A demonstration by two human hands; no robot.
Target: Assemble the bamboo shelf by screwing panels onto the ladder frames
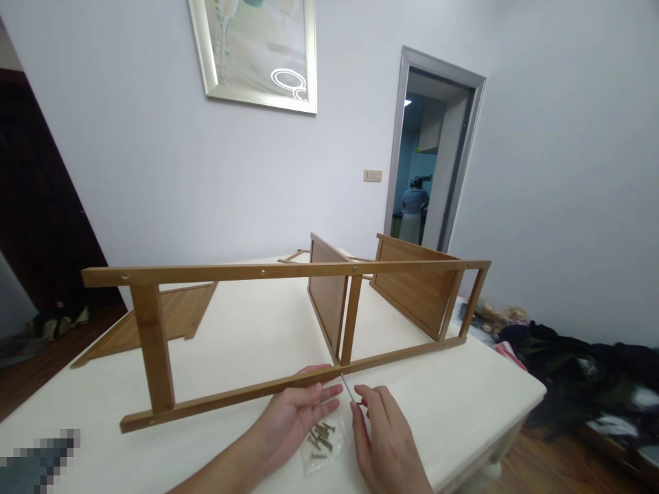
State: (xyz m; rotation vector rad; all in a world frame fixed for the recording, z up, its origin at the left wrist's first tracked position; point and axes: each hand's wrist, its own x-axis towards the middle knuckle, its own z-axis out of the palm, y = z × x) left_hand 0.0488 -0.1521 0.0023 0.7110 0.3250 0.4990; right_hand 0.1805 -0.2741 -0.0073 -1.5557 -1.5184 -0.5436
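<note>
A wooden shelf frame (pixel 231 394) lies on its side on the white table, with two panels standing between its rails. My left hand (pixel 291 418) is at the lower rail, partly behind it and partly in front, near the joint of the middle panel (pixel 329 295). Pinched in my right hand (pixel 384 432) is a thin metal hex key (pixel 349 388), its tip at that joint. Under my hands lies a clear plastic bag (pixel 322 449) of several screws, partly covered by my left fingers.
Another wooden panel (pixel 180 312) lies on the table (pixel 437 405) at the left, with thin wooden pieces behind. A blurred dark object (pixel 38 463) is at the lower left. Dark clothes (pixel 576 384) are piled at the right. A person (pixel 413 206) stands beyond the doorway.
</note>
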